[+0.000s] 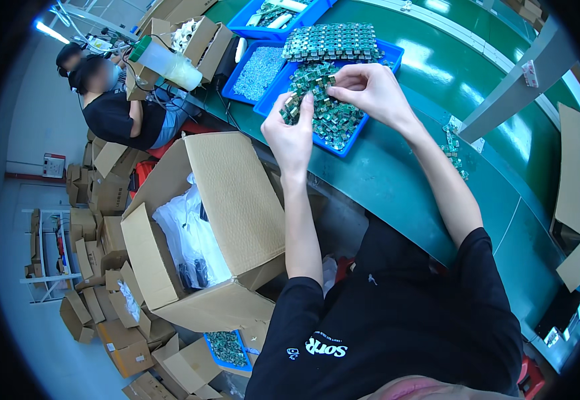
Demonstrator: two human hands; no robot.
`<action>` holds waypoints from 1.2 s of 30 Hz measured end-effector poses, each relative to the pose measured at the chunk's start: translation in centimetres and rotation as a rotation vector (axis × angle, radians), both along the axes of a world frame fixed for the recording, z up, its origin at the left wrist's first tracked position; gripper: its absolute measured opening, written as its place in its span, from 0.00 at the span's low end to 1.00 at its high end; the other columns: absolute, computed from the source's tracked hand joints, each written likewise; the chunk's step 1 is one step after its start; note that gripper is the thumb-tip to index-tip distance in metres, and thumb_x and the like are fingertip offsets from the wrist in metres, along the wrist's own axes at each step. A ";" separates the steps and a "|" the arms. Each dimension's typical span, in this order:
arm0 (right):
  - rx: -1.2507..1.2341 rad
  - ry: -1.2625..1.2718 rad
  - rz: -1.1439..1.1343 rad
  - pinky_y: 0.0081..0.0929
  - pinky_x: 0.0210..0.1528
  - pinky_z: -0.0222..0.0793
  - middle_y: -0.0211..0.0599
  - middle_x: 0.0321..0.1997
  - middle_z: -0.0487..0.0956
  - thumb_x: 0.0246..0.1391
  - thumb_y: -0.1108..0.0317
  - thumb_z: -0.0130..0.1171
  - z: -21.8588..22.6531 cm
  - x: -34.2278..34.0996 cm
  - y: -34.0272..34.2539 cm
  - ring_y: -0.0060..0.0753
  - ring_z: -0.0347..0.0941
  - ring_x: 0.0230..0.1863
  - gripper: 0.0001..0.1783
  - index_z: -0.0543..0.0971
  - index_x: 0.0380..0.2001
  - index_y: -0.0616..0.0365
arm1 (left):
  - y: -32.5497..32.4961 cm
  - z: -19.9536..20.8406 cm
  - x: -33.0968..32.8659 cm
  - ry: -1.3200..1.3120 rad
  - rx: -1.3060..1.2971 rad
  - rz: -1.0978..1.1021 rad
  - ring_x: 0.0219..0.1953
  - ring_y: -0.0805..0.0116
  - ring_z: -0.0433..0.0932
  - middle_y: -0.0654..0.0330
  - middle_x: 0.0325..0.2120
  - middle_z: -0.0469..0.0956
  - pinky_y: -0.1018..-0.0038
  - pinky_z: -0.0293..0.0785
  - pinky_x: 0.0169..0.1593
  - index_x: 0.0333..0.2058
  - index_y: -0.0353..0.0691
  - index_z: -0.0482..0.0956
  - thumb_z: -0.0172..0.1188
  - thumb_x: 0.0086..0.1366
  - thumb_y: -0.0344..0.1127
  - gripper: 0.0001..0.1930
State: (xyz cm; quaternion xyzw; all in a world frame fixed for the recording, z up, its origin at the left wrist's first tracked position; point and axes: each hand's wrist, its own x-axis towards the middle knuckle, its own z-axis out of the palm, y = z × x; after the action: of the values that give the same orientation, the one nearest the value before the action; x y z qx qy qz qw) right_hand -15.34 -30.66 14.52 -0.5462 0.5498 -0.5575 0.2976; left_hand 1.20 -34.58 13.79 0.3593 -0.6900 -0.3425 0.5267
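Between my two hands is a panel of small green circuit boards (314, 81), held above a blue bin (391, 53). My left hand (288, 141) is closed on its near left part, with the thumb pointing up. Thumb and fingers of my right hand (378, 97) pinch its right edge. Many loose little circuit boards (340, 128) fill the bin below my hands. Across the bin's far end lies a stack of unbroken board panels (333, 41). My fingers partly hide the held panel, so its exact outline is unclear.
Left of the bin stands a blue tray of small pale parts (258, 72); another blue tray (240, 28) sits behind. A large open carton (236, 200) stands at my left. A metal post (513, 87) rises at right, near scattered boards (454, 150). A co-worker (120, 110) sits far left.
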 end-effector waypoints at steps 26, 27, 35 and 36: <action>-0.101 -0.294 0.060 0.19 0.36 0.76 0.35 0.38 0.76 0.53 0.74 0.63 -1.4 -0.9 -1.3 0.21 0.78 0.35 0.21 0.70 0.49 0.58 | -0.7 -1.6 -2.1 0.597 0.526 -0.246 0.38 0.72 0.80 0.59 0.38 0.80 0.72 0.82 0.40 0.46 0.35 0.74 0.63 0.60 0.24 0.15; -0.102 -0.293 0.061 0.19 0.36 0.76 0.35 0.38 0.76 0.53 0.74 0.63 -1.4 -0.8 -1.2 0.21 0.78 0.35 0.21 0.70 0.49 0.58 | -0.8 -1.7 -2.1 0.578 0.491 -0.243 0.38 0.72 0.80 0.59 0.38 0.80 0.72 0.81 0.41 0.46 0.35 0.75 0.64 0.58 0.22 0.16; -0.194 0.033 -0.190 0.17 0.35 0.75 0.33 0.37 0.79 0.53 0.77 0.59 -1.9 0.8 -1.0 0.21 0.80 0.37 0.11 0.73 0.41 0.62 | -0.4 -2.0 -2.8 0.457 0.280 -0.156 0.36 0.73 0.79 0.59 0.37 0.80 0.77 0.78 0.41 0.43 0.33 0.75 0.68 0.53 0.20 0.18; -0.176 0.022 -0.188 0.18 0.36 0.76 0.34 0.37 0.80 0.53 0.77 0.59 -2.1 0.7 -1.0 0.22 0.80 0.37 0.10 0.73 0.40 0.62 | -0.4 -1.9 -3.0 0.426 0.251 -0.142 0.36 0.74 0.79 0.59 0.36 0.80 0.77 0.77 0.41 0.43 0.33 0.75 0.68 0.53 0.21 0.18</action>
State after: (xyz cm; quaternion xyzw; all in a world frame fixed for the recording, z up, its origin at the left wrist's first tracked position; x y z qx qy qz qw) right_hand -14.64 -31.64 12.43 -0.5223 0.5507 -0.6230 0.1892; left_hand -1.80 -34.97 11.87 0.2922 -0.5392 -0.5297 0.5859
